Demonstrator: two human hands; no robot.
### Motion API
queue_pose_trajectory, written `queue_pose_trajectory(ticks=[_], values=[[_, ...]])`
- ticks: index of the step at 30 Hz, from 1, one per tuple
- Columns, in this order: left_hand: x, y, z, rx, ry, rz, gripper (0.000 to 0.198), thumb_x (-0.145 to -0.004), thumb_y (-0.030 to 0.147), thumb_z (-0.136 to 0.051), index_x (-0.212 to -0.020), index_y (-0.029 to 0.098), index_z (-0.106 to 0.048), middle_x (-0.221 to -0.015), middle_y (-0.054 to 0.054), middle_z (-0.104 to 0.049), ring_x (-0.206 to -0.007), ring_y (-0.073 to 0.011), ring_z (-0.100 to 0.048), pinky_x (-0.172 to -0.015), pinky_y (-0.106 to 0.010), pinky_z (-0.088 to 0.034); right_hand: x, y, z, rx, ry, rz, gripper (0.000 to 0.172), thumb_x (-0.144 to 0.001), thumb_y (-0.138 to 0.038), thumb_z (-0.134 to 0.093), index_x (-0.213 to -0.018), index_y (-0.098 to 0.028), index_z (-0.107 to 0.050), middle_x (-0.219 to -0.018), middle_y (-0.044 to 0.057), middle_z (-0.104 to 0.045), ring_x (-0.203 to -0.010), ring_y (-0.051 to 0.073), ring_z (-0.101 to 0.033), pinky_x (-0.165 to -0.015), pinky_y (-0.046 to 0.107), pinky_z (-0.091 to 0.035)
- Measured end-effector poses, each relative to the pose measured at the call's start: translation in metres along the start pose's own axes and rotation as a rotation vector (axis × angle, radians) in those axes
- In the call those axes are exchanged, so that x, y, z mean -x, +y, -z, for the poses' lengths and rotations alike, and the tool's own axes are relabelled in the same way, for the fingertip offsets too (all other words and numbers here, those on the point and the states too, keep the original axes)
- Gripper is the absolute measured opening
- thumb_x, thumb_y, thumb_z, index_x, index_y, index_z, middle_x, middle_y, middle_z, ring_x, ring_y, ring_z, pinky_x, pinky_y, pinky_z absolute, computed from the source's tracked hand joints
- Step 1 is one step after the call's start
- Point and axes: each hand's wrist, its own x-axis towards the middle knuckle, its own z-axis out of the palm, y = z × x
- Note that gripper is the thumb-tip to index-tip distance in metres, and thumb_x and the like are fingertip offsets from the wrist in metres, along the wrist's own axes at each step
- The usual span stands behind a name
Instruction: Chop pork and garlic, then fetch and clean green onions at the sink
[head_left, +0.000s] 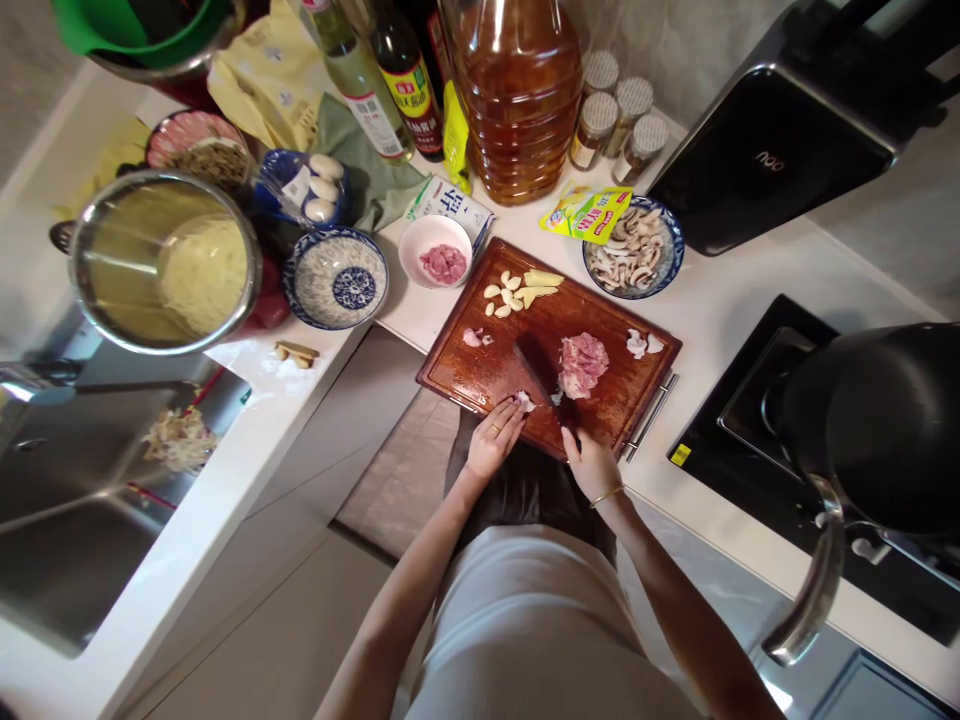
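In the head view, my right hand (590,466) grips a kitchen knife (537,370) by its handle, the dark blade angled over the cutting board (450,372). My left hand (496,437) is at the board's near edge, its fingertips pressed on a small whitish piece of meat trimming (525,401), left of the knife. A larger lump of pink meat (583,364) lies right of the blade. Further back on the board are peeled garlic cloves (504,293) and ginger slices (540,285). Meat scraps (475,338) lie on the left, and white trimmings (643,344) on the right.
Behind the board stand a bowl of meat (442,262), a patterned bowl (336,278), a bowl of sliced mushrooms (631,250) and a large oil jug (517,110). A steel pot (165,270) and sink (67,560) are left. A black wok (885,430) sits on the right stove.
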Motion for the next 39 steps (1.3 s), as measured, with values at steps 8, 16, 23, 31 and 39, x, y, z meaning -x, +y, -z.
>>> queue_pose_trajectory(ticks=[8, 16, 23, 31, 39], values=[[-0.017, -0.001, -0.007, -0.043, -0.02, 0.041, 0.018, -0.085, 0.022, -0.047, -0.099, 0.015, -0.056, -0.099, -0.01, -0.061, -0.107, -0.0205, -0.053, -0.093, -0.039, -0.045, 0.004, -0.023, -0.008, 0.061, -0.112, -0.003, 0.044, -0.091, -0.04, -0.027, -0.085, -0.014, -0.062, -0.064, 0.01, -0.066, -0.054, 0.016, -0.06, -0.049, 0.023, -0.028], [-0.025, -0.006, -0.015, -0.055, -0.026, 0.06, 0.015, -0.084, 0.02, -0.048, -0.094, 0.016, -0.057, -0.098, -0.01, -0.062, -0.105, -0.0196, -0.054, -0.09, -0.036, -0.046, 0.008, -0.017, -0.008, -0.039, -0.146, -0.005, 0.042, -0.091, -0.037, -0.028, -0.089, -0.015, -0.063, -0.071, 0.01, -0.068, -0.064, 0.018, -0.063, -0.056, 0.023, -0.036], [-0.025, -0.005, -0.018, -0.065, -0.001, 0.101, 0.018, -0.084, 0.019, -0.047, -0.099, 0.015, -0.055, -0.101, -0.011, -0.06, -0.108, -0.0209, -0.051, -0.092, -0.038, -0.044, -0.013, -0.027, -0.012, -0.118, -0.148, 0.0, 0.041, -0.091, -0.037, -0.029, -0.092, -0.016, -0.063, -0.077, 0.01, -0.068, -0.069, 0.018, -0.064, -0.061, 0.022, -0.039], [-0.028, -0.006, -0.016, -0.086, 0.001, 0.113, 0.018, -0.084, 0.019, -0.046, -0.099, 0.015, -0.055, -0.099, -0.011, -0.061, -0.106, -0.0215, -0.052, -0.091, -0.04, -0.044, -0.004, -0.025, -0.016, -0.087, -0.15, -0.026, 0.04, -0.091, -0.036, -0.03, -0.092, -0.014, -0.063, -0.076, 0.011, -0.068, -0.067, 0.018, -0.064, -0.06, 0.022, -0.038], [-0.016, -0.004, -0.013, -0.049, -0.051, 0.04, 0.023, -0.086, 0.02, -0.046, -0.107, 0.018, -0.054, -0.107, -0.009, -0.061, -0.109, -0.0198, -0.052, -0.095, -0.041, -0.043, -0.032, 0.008, -0.012, -0.257, -0.121, -0.115, 0.05, -0.089, -0.048, -0.027, -0.083, -0.017, -0.066, -0.067, 0.008, -0.067, -0.064, 0.016, -0.062, -0.055, 0.021, -0.036]])
